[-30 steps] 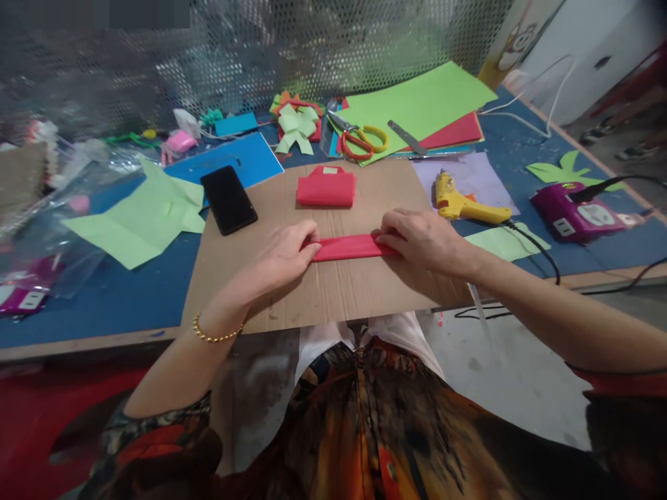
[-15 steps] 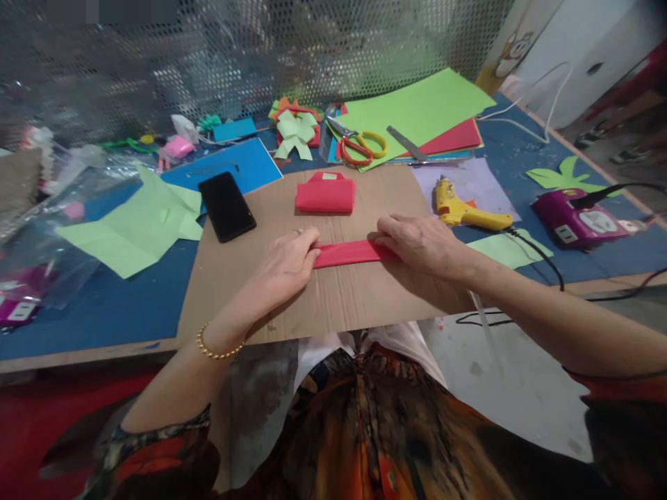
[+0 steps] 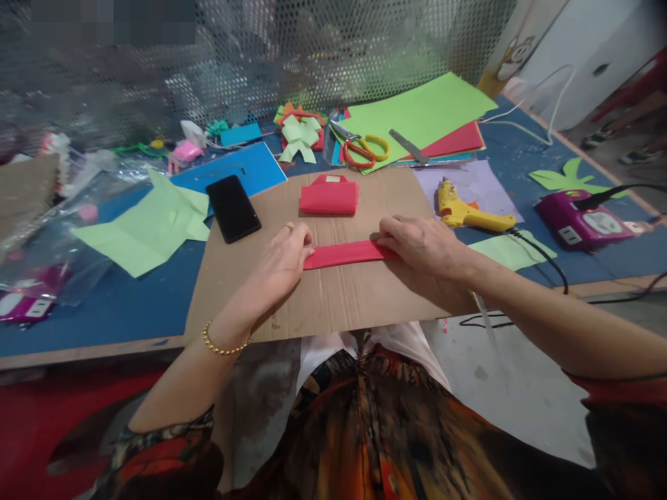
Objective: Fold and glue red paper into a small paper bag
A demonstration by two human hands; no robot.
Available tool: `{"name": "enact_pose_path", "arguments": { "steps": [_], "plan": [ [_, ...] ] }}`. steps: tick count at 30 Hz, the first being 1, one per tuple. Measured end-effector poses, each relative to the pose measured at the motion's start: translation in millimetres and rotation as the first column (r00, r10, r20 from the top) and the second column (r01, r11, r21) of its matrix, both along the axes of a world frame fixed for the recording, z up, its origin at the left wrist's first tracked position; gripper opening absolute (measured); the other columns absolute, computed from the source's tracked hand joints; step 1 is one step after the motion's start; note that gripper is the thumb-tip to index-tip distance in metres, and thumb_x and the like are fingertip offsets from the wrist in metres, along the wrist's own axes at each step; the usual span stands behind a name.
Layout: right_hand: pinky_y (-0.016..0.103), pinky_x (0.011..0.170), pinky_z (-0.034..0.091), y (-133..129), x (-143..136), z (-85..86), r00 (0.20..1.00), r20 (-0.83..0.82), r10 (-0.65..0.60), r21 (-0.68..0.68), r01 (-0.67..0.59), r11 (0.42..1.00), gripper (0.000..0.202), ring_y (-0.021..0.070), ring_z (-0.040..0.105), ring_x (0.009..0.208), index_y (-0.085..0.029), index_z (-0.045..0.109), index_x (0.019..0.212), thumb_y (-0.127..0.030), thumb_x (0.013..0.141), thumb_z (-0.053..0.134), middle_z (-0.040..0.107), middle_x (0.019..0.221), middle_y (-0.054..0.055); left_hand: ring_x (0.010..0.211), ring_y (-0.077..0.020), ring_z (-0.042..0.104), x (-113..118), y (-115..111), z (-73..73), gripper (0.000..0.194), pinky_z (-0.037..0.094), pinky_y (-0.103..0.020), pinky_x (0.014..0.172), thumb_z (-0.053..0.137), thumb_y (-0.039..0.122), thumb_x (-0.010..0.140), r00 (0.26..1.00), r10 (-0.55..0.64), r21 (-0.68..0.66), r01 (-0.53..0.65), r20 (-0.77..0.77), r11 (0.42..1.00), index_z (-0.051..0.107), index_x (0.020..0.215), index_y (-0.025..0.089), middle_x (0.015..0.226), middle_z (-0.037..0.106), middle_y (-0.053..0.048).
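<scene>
Setting: a craft workspace, possibly a small workshop. Evidence: blue table (image 3: 140,312) bearing a yellow glue gun (image 3: 463,212), scissors (image 3: 353,137) and bright green sheet (image 3: 417,114) at far side; red folded strip (image 3: 344,254) on cardboard (image 3: 338,302); purple power socket (image 3: 586,221), right; perforated panel (image 3: 365,42) behind; bare grey floor (image 3: 513,389).

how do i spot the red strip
On the blue table lies a brown cardboard sheet. Across it, a red strip runs between the left hand and right hand. Unlike the chunkier folded red piece beyond it, it's long, narrow and held at both ends.
</scene>
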State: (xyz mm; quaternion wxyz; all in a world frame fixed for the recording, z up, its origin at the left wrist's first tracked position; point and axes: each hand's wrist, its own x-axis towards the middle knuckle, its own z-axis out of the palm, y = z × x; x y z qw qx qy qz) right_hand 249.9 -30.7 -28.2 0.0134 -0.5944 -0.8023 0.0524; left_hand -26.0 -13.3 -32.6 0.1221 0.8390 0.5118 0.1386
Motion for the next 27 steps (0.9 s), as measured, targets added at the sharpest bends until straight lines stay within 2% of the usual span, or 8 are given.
{"name": "enact_pose_path", "arguments": {
  "steps": [3,6,11,15,18,20,22,27],
  "plan": [
    [0.033,0.062,0.024,0.4,-0.3,-2.0,0.999,-0.013,-0.031,-0.001,0.031,1.000,0.027,0.0222,0.064,0.079,-0.017,0.068,0.109,-0.036,0.110,0.048,0.079,0.106,0.013,0.107,-0.0290,0.062,4.8,-5.8,1.3,0.017,0.052,-0.044,0.094,0.050,0.011,0.105,0.985,0.034,0.128,-0.012,-0.170,0.992,0.064,0.113,0.015,0.118,0.063,-0.017],
    [0.033,0.063,0.027,0.6,-0.6,-5.3,0.999,-0.016,-0.047,0.019,0.047,0.999,0.027,0.0247,0.066,0.081,-0.016,0.067,0.111,-0.036,0.110,0.048,0.079,0.107,0.016,0.112,-0.0319,0.060,15.4,-14.6,3.6,0.037,0.050,-0.046,0.093,0.037,0.010,0.109,0.938,-0.007,0.275,0.109,-0.347,0.955,0.069,0.127,0.017,0.127,0.064,-0.020],
    [0.034,0.062,0.025,-2.3,1.0,-5.2,1.000,0.013,-0.026,0.056,0.025,0.998,0.029,0.0248,0.065,0.080,-0.016,0.066,0.115,-0.036,0.111,0.046,0.077,0.109,0.017,0.105,-0.0272,0.060,20.1,-16.7,3.8,0.057,0.047,-0.038,0.087,0.034,0.009,0.110,0.843,-0.252,0.174,0.370,-0.475,0.912,0.056,0.157,0.033,0.121,0.066,-0.014],
    [0.037,0.066,0.036,-19.8,-2.8,2.5,0.996,0.094,-0.008,0.240,-0.015,0.971,0.029,0.0319,0.066,0.093,-0.013,0.070,0.115,-0.023,0.108,0.044,0.071,0.117,0.024,0.104,-0.0237,0.060,16.0,-12.4,1.2,0.060,0.046,-0.034,0.088,0.036,0.009,0.111,0.821,-0.264,0.162,0.391,-0.505,0.906,0.047,0.163,0.037,0.118,0.065,-0.010],
    [0.051,0.088,0.052,-39.7,-16.1,0.3,0.983,0.100,0.157,0.323,-0.181,0.929,0.037,0.0395,0.065,0.117,-0.011,0.071,0.127,-0.016,0.107,0.041,0.071,0.133,0.027,0.102,-0.0250,0.062,17.6,-14.7,0.8,0.052,0.047,-0.036,0.086,0.036,0.013,0.112,0.806,-0.251,0.214,0.418,-0.537,0.883,0.054,0.156,0.033,0.118,0.065,-0.011],
    [0.061,0.109,0.051,-49.5,-26.5,-9.1,0.933,0.047,0.356,0.293,-0.354,0.888,0.051,0.0453,0.057,0.140,-0.001,0.060,0.147,-0.034,0.110,0.049,0.060,0.154,0.034,0.100,-0.0264,0.063,20.4,-17.6,2.3,0.042,0.047,-0.037,0.086,0.038,0.017,0.112,0.793,-0.240,0.239,0.432,-0.559,0.870,0.063,0.145,0.027,0.116,0.066,-0.013],
    [0.063,0.121,0.047,-54.0,-33.1,-22.1,0.902,0.007,0.432,0.261,-0.419,0.870,0.084,0.0489,0.049,0.153,0.013,0.046,0.156,-0.055,0.108,0.055,0.049,0.161,0.042,0.099,-0.0275,0.064,23.1,-19.8,4.6,0.037,0.048,-0.039,0.086,0.041,0.019,0.112,0.786,-0.234,0.241,0.435,-0.572,0.868,0.068,0.137,0.023,0.115,0.068,-0.015],
    [0.064,0.128,0.043,-56.5,-23.5,-42.2,0.918,-0.061,0.391,0.219,-0.370,0.903,0.104,0.0482,0.040,0.162,0.015,0.039,0.162,-0.074,0.107,0.041,0.039,0.167,0.044,0.104,-0.0292,0.066,24.3,-21.3,7.2,0.051,0.050,-0.039,0.086,0.041,0.014,0.110,0.808,-0.242,0.233,0.418,-0.537,0.878,0.057,0.156,0.028,0.117,0.069,-0.016]
  ]
}}
